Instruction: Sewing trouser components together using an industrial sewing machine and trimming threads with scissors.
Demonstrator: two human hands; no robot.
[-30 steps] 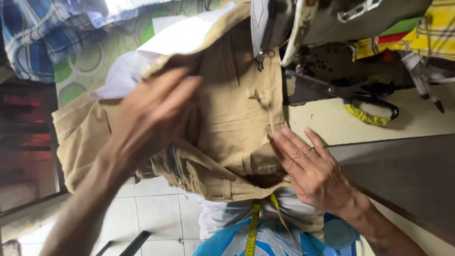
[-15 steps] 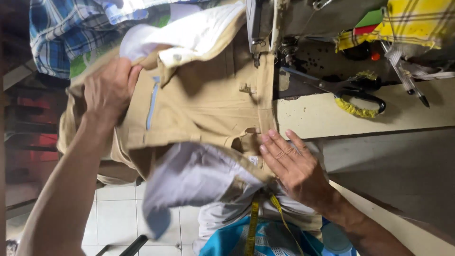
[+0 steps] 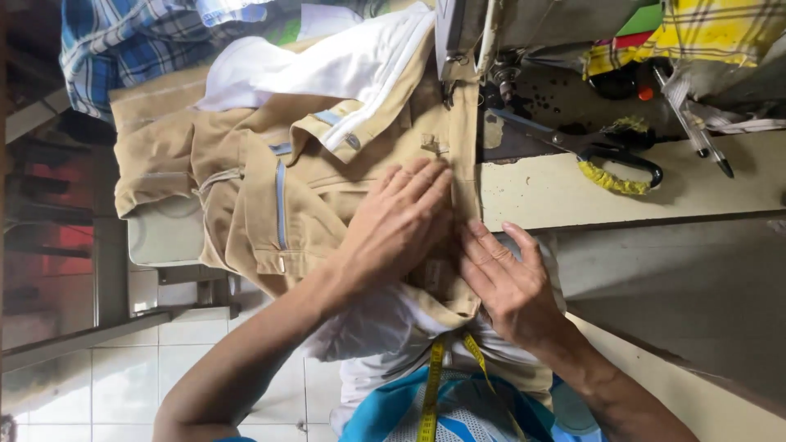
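Left hand [image 3: 401, 225] shifted down — apparently flattening trousers [image 3: 270, 188].

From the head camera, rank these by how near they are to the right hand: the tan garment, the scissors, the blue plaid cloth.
1. The tan garment: under the right hand, whose fingertips rest on its edge.
2. The scissors: on the table, up and to the right of that hand.
3. The blue plaid cloth: far upper left corner, beyond the left hand.
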